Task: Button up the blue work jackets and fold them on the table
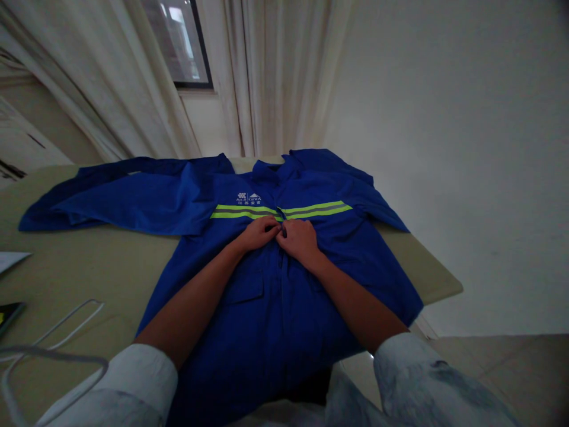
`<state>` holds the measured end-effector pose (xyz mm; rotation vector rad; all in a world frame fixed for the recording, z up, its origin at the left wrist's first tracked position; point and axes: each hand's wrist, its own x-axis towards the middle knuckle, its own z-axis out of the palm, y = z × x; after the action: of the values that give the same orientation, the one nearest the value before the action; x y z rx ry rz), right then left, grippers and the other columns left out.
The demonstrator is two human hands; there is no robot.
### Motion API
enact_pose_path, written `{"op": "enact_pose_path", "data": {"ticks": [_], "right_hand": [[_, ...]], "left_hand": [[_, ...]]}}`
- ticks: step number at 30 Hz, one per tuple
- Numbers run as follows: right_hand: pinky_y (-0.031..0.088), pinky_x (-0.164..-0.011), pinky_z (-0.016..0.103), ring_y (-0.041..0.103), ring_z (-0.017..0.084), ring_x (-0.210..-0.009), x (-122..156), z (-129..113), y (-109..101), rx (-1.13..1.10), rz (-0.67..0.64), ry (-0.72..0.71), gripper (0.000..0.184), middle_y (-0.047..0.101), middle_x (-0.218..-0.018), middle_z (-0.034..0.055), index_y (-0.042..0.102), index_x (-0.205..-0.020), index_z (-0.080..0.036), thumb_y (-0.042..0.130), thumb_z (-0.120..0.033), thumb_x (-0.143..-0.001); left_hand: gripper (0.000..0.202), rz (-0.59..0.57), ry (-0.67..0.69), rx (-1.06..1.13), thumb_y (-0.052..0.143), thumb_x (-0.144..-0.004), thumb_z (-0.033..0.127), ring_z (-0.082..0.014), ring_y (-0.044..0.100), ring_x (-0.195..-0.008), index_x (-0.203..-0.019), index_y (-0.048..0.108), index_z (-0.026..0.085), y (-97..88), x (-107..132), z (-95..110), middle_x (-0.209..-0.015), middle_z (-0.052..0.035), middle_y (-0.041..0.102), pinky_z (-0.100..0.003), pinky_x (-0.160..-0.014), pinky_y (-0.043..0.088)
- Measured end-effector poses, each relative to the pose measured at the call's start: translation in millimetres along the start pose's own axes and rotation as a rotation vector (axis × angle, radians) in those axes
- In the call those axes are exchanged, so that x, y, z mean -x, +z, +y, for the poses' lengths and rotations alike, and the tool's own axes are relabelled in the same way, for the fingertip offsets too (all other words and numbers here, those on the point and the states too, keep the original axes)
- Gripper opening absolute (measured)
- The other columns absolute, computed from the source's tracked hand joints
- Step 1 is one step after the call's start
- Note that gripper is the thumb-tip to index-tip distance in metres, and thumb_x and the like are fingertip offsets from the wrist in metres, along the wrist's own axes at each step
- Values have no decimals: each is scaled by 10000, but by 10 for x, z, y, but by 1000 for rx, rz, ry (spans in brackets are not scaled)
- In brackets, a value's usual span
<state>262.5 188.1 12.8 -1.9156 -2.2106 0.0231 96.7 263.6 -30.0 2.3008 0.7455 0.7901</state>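
My left grip (258,232) and right grip (300,240) pinched the front edges (280,225) of the blue work jacket (249,284), spread flat on the surface (89,267) so they met.

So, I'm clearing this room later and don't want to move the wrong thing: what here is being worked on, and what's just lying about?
Being worked on:
- blue work jacket, with reflective stripes
- left hand and right hand, both at its front opening

Just lying about, on the table:
- white wire hanger
- sheet of paper
- dark phone, probably
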Motion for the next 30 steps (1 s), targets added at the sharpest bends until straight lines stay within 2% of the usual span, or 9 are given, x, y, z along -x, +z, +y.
{"op": "enact_pose_path", "data": {"ticks": [6,15,21,27,30], "right_hand": [[396,-857,380,693,269,-1006,7,-5,-9,40,28,-7,270,780,-1062,123,736,-1005,-174,520,-338,-998],[383,-846,362,689,263,-1013,-8,-15,-1,57,-13,32,271,773,-1068,122,730,-1029,-177,513,-338,-1001],[346,-767,330,674,228,-918,-31,40,23,-17,0,28,259,771,-996,92,714,-926,-187,532,-359,-993],[319,-717,310,614,182,-812,-69,163,5,-129,23,-120,183,729,-878,43,669,-820,-189,579,-288,-945],[326,-721,307,599,181,-797,-62,172,-22,-141,32,-122,176,718,-866,44,670,-814,-189,580,-276,-937]], "left_hand": [[293,23,10,-30,526,-1014,311,-189,606,-807,-785,663,191,24,1,-4,-809,-31,612,-316,-757,457],[262,16,13,-107,522,-1014,268,-195,598,-812,-809,666,193,73,-3,-58,-835,-45,618,-319,-759,449],[254,35,7,-54,544,-994,300,-190,615,-828,-814,684,188,54,-4,-17,-842,-41,626,-318,-774,452],[360,82,-53,34,531,-980,358,-160,575,-727,-676,611,185,28,-25,-1,-723,-7,573,-293,-682,416],[350,86,-86,86,557,-964,373,-156,576,-721,-684,638,181,21,-38,-8,-713,-4,592,-284,-672,418]]}}
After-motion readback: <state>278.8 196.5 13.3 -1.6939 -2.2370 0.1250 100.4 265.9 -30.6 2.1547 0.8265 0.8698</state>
